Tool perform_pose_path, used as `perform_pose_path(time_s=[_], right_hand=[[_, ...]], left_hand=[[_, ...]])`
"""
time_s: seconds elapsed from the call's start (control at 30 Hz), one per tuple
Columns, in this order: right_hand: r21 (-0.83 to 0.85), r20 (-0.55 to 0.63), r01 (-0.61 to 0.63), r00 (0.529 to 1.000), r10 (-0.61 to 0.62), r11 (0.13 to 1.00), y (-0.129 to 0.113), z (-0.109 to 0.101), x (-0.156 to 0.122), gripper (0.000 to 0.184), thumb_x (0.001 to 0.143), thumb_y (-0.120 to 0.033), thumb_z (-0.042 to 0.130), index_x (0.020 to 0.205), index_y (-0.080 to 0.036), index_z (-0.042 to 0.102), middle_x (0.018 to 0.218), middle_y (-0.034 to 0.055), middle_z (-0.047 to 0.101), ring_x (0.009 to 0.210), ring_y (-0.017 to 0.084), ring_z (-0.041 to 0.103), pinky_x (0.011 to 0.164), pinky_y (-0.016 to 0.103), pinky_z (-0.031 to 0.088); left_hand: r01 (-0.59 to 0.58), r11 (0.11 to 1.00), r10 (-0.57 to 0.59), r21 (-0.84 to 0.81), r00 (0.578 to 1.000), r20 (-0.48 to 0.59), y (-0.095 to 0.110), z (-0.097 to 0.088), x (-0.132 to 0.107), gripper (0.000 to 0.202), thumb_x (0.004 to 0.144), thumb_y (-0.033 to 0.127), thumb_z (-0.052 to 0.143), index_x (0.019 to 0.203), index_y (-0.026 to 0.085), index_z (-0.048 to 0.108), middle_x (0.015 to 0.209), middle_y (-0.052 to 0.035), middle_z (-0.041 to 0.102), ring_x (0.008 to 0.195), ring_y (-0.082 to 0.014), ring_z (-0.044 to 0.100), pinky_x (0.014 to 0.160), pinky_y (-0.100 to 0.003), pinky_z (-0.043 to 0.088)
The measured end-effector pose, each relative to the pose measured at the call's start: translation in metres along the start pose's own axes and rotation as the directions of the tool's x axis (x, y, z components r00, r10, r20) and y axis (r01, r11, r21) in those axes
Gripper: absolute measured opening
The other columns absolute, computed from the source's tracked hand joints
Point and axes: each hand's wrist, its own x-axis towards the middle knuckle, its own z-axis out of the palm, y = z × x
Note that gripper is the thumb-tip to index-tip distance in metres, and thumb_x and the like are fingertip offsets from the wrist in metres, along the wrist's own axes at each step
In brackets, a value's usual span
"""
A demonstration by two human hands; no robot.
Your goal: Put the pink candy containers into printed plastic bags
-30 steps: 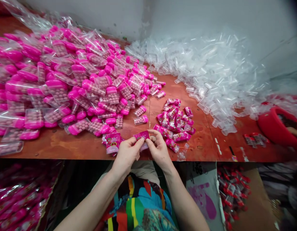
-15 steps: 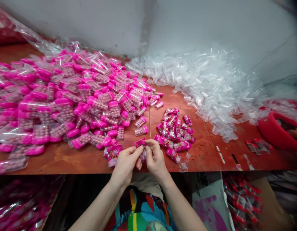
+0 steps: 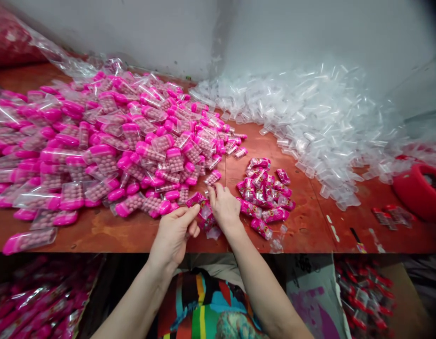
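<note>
My left hand (image 3: 175, 230) is at the table's front edge, its thumb and forefinger pinching a pink printed label (image 3: 195, 199). My right hand (image 3: 223, 209) reaches forward just right of it. Its bent fingers close down on a small clear candy case with a pink cap, mostly hidden under them. A second such case (image 3: 213, 177) lies just beyond the fingertips. A few more pink labels (image 3: 205, 220) lie on the red-brown table (image 3: 133, 230) between my hands.
A big heap of pink-capped candy cases (image 3: 98, 141) fills the left. A small pile of labelled pink cases (image 3: 265, 193) lies right of my hands. Clear plastic sleeves (image 3: 316, 122) are heaped at the back right beside a red bowl (image 3: 415, 188). Cartons (image 3: 366, 296) stand under the table.
My right hand has let go of the label and moved forward onto a candy case. The left hand keeps the label. The camera has tilted slightly.
</note>
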Motion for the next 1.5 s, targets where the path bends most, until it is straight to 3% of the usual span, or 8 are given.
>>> perform_pose_path(time_s=[0.17, 0.3, 0.47, 0.6, 0.77, 1.07, 1.33, 1.5], right_hand=[[-0.251, 0.035, 0.033, 0.999, -0.025, 0.967, -0.005, 0.002, -0.008, 0.040, 0.093, -0.053, 0.045, 0.115, -0.023, 0.060, 0.096, 0.0139, 0.061, 0.076, 0.023, 0.066, 0.059, 0.028, 0.045], [-0.278, 0.075, 0.033, 0.997, -0.013, 0.960, -0.004, -0.003, -0.011, 0.025, 0.091, -0.032, 0.053, 0.113, -0.021, 0.058, 0.098, 0.0153, 0.060, 0.078, 0.026, 0.066, 0.060, 0.032, 0.048], [0.229, 0.017, -0.034, 0.999, 0.031, 0.973, 0.013, -0.015, -0.020, 0.031, 0.086, -0.019, 0.047, 0.117, -0.016, 0.052, 0.085, 0.0093, 0.063, 0.069, 0.022, 0.064, 0.060, 0.032, 0.050], [0.851, 0.182, -0.202, 0.979, 0.089, 0.484, 0.025, -0.028, -0.052, 0.030, 0.090, -0.025, 0.041, 0.120, -0.020, 0.045, 0.067, -0.0027, 0.055, 0.042, 0.012, 0.046, 0.038, 0.024, 0.042], [0.956, 0.270, -0.272, 0.962, 0.033, 0.111, 0.016, -0.036, -0.092, 0.032, 0.092, -0.033, 0.046, 0.123, -0.028, 0.042, 0.072, -0.0044, 0.050, 0.044, 0.009, 0.044, 0.037, 0.021, 0.043], [0.970, 0.218, -0.224, 0.974, 0.064, 0.095, 0.001, -0.025, -0.114, 0.034, 0.093, -0.034, 0.048, 0.126, -0.030, 0.038, 0.074, -0.0048, 0.052, 0.043, 0.007, 0.043, 0.038, 0.019, 0.043], [0.914, 0.047, -0.057, 0.998, 0.036, 0.401, 0.008, -0.014, -0.125, 0.043, 0.091, -0.033, 0.054, 0.131, -0.025, 0.039, 0.094, 0.0061, 0.063, 0.079, 0.017, 0.064, 0.077, 0.034, 0.055], [0.963, 0.235, -0.232, 0.972, -0.006, 0.134, 0.007, -0.019, -0.120, 0.045, 0.094, -0.034, 0.050, 0.134, -0.026, 0.031, 0.079, -0.0017, 0.058, 0.057, 0.009, 0.057, 0.051, 0.020, 0.048]], left_hand=[[0.088, 0.992, -0.087, -0.096, 0.996, 0.007, 0.005, -0.005, -0.001, 0.030, 0.065, 0.030, 0.081, 0.062, 0.013, 0.057, 0.054, 0.0050, 0.051, 0.037, -0.0018, 0.033, 0.037, -0.018, 0.030], [0.128, 0.985, -0.125, -0.118, 0.992, 0.025, 0.006, -0.006, -0.003, 0.027, 0.067, 0.031, 0.080, 0.066, 0.011, 0.061, 0.059, 0.0010, 0.058, 0.037, -0.0013, 0.033, 0.035, -0.018, 0.029], [0.158, 0.973, -0.154, -0.170, 0.987, 0.035, 0.004, -0.005, -0.007, 0.025, 0.067, 0.028, 0.079, 0.067, 0.012, 0.061, 0.059, 0.0009, 0.058, 0.037, -0.0013, 0.033, 0.035, -0.017, 0.028], [0.143, 0.968, -0.138, -0.206, 0.990, 0.040, -0.003, -0.003, -0.006, 0.026, 0.067, 0.028, 0.080, 0.066, 0.012, 0.059, 0.058, 0.0021, 0.056, 0.038, -0.0016, 0.033, 0.037, -0.018, 0.030], [0.083, 0.970, -0.076, -0.228, 0.996, 0.039, -0.017, 0.005, -0.006, 0.030, 0.067, 0.030, 0.081, 0.065, 0.014, 0.055, 0.053, 0.0058, 0.050, 0.039, -0.0032, 0.036, 0.039, -0.019, 0.034], [0.112, 0.987, -0.095, -0.118, 0.986, 0.140, -0.032, 0.008, -0.014, 0.035, 0.080, 0.041, 0.068, 0.062, 0.018, 0.049, 0.039, 0.0059, 0.044, 0.039, -0.0085, 0.045, 0.043, -0.020, 0.036], [0.107, 0.987, -0.084, -0.121, 0.981, 0.177, -0.035, 0.010, -0.018, 0.030, 0.077, 0.041, 0.072, 0.074, 0.018, 0.054, 0.039, 0.0101, 0.041, 0.032, -0.0035, 0.032, 0.036, -0.015, 0.028], [0.172, 0.983, -0.152, -0.067, 0.959, 0.239, -0.041, 0.008, -0.018, 0.038, 0.078, 0.048, 0.069, 0.067, 0.015, 0.054, 0.037, 0.0086, 0.040, 0.030, -0.0023, 0.028, 0.034, -0.015, 0.024]])
